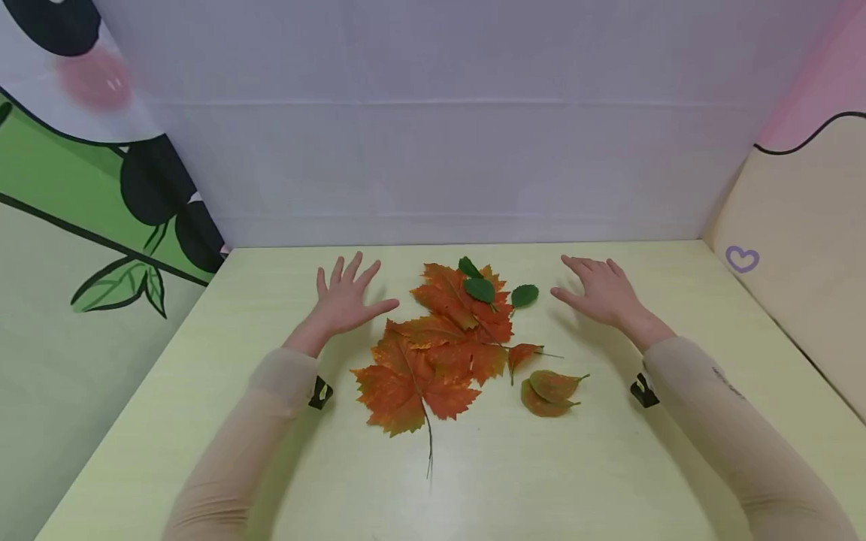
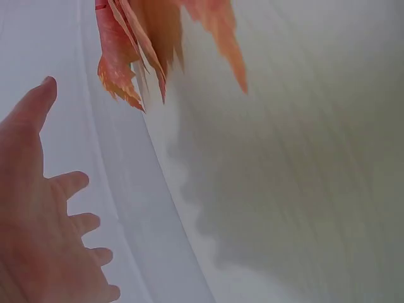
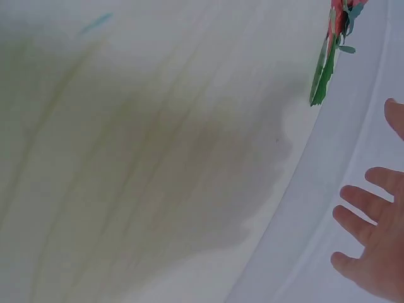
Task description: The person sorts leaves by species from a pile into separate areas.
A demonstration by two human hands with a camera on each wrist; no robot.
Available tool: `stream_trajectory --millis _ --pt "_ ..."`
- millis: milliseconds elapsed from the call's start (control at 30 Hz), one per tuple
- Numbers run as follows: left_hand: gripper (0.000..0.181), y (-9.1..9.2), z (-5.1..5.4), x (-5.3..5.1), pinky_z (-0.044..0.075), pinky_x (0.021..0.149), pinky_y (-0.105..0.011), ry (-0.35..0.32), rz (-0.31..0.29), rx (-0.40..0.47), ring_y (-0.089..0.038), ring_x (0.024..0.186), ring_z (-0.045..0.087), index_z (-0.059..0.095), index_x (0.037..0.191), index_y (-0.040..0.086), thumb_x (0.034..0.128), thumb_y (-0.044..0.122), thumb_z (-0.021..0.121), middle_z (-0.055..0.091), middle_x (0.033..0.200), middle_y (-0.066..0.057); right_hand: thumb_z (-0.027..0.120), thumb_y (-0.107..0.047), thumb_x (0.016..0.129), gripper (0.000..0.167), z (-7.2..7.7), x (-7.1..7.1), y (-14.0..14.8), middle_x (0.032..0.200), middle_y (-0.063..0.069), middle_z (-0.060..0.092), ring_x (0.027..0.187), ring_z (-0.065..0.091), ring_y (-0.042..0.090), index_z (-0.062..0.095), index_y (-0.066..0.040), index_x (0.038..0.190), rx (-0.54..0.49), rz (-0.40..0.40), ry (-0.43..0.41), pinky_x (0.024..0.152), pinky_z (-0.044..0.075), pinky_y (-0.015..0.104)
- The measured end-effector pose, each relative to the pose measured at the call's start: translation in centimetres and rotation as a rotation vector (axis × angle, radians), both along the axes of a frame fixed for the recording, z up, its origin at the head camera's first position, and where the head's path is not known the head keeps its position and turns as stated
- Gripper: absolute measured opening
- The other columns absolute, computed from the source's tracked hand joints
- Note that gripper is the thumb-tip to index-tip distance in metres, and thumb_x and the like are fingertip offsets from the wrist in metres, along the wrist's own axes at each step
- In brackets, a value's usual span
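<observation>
Orange-red maple-like leaves lie overlapped in the middle of the table, one long stem pointing toward the front. Two small green leaves rest on the upper part of the pile, and another green leaf lies just right of it. A small orange leaf and two rounded orange-green leaves are at the lower right. My left hand hovers left of the pile with fingers spread, holding nothing. To the right, my right hand is also raised and bare, fingers extended; its palm shows in the right wrist view.
The pale yellow table ends at a light lavender cloth wall. Printed panels stand at the left and right. A dark wrist-worn piece sits beneath the left sleeve, and another beneath the right.
</observation>
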State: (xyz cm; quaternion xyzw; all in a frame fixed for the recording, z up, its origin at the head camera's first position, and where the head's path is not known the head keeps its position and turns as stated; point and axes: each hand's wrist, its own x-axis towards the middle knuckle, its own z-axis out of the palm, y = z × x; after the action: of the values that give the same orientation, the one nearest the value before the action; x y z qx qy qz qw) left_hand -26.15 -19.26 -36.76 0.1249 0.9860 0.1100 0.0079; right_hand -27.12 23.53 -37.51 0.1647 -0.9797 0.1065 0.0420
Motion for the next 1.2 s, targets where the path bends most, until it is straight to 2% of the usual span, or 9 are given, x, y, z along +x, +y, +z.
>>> stream_trajectory --millis 200,433,567,733,800,900,1000,1067,1200 --pt "0.084 1.2 -0.7 -0.5 0.000 0.105 -0.060 -0.034 0.017 0.100 -0.041 0.135 0.014 0.027 0.144 0.012 0.0813 0.064 0.047 0.019 0.149 -0.016 0.049 -0.049 0.088 0.068 -0.2 -0.8 -1.3 0.129 0.021 0.049 0.119 0.043 0.039 0.038 -0.003 0.136 -0.006 -0.003 -0.075 0.098 0.027 0.056" --pt "0.079 2.8 -1.3 -0.8 0.027 0.100 -0.055 -0.076 0.068 0.195 -0.037 0.127 0.034 0.036 0.139 0.008 0.0822 0.061 0.049 0.034 0.142 -0.017 0.051 -0.044 0.088 0.065 -0.5 -1.2 -2.8 0.123 0.023 0.053 0.107 0.054 0.037 0.040 0.001 0.133 -0.075 -0.015 -0.212 0.084 0.043 0.051" --pt "0.077 3.7 -1.5 -1.0 0.033 0.099 -0.050 -0.120 0.100 0.293 -0.035 0.125 0.038 0.038 0.136 0.004 0.0825 0.058 0.052 0.039 0.138 -0.017 0.052 -0.042 0.088 0.063 -0.5 -1.2 -3.4 0.118 0.024 0.056 0.102 0.057 0.036 0.042 0.004 0.130 -0.075 -0.032 -0.272 0.078 0.047 0.047" --pt "0.071 4.7 -1.8 -1.2 0.037 0.097 -0.045 -0.149 0.147 0.395 -0.033 0.119 0.045 0.043 0.132 0.001 0.0843 0.051 0.054 0.045 0.132 -0.018 0.049 -0.045 0.088 0.060 -0.3 -1.2 -4.1 0.112 0.021 0.059 0.092 0.059 0.030 0.048 0.005 0.122 -0.076 -0.096 -0.307 0.071 0.047 0.042" --pt "0.068 5.2 -1.9 -1.3 0.039 0.095 -0.044 -0.157 0.173 0.408 -0.032 0.116 0.047 0.044 0.130 0.001 0.0845 0.050 0.055 0.047 0.130 -0.017 0.048 -0.048 0.088 0.058 -0.2 -1.3 -4.4 0.107 0.019 0.060 0.085 0.058 0.026 0.051 0.004 0.115 -0.079 -0.125 -0.328 0.065 0.046 0.037" --pt "0.066 5.9 -2.0 -1.3 0.041 0.093 -0.044 -0.172 0.200 0.420 -0.032 0.113 0.050 0.046 0.129 0.001 0.0846 0.050 0.055 0.049 0.129 -0.017 0.047 -0.054 0.087 0.053 -0.3 -1.5 -4.8 0.083 0.011 0.058 0.068 0.051 0.019 0.053 -0.001 0.094 -0.077 -0.164 -0.363 0.055 0.038 0.029" --pt "0.067 6.5 -2.0 -1.3 0.041 0.092 -0.043 -0.185 0.217 0.446 -0.031 0.112 0.050 0.045 0.129 0.001 0.0843 0.049 0.056 0.050 0.128 -0.017 0.047 -0.059 0.084 0.052 -0.3 -1.7 -5.3 0.064 0.002 0.042 0.057 0.039 0.014 0.046 -0.009 0.074 -0.058 -0.202 -0.385 0.049 0.029 0.027" --pt "0.066 6.8 -2.0 -1.3 0.042 0.092 -0.042 -0.195 0.223 0.476 -0.031 0.112 0.050 0.044 0.129 0.000 0.0846 0.048 0.056 0.050 0.128 -0.017 0.047 -0.062 0.082 0.053 -0.3 -1.8 -5.5 0.061 0.000 0.037 0.055 0.036 0.014 0.043 -0.011 0.070 -0.037 -0.222 -0.390 0.049 0.027 0.028" --pt "0.063 7.2 -2.2 -1.5 0.042 0.093 -0.041 -0.221 0.215 0.542 -0.030 0.113 0.050 0.041 0.131 0.000 0.0870 0.044 0.055 0.049 0.129 -0.017 0.050 -0.065 0.078 0.055 -0.3 -1.9 -6.1 0.063 0.001 0.038 0.058 0.038 0.015 0.045 -0.010 0.073 0.000 -0.257 -0.391 0.052 0.029 0.030"
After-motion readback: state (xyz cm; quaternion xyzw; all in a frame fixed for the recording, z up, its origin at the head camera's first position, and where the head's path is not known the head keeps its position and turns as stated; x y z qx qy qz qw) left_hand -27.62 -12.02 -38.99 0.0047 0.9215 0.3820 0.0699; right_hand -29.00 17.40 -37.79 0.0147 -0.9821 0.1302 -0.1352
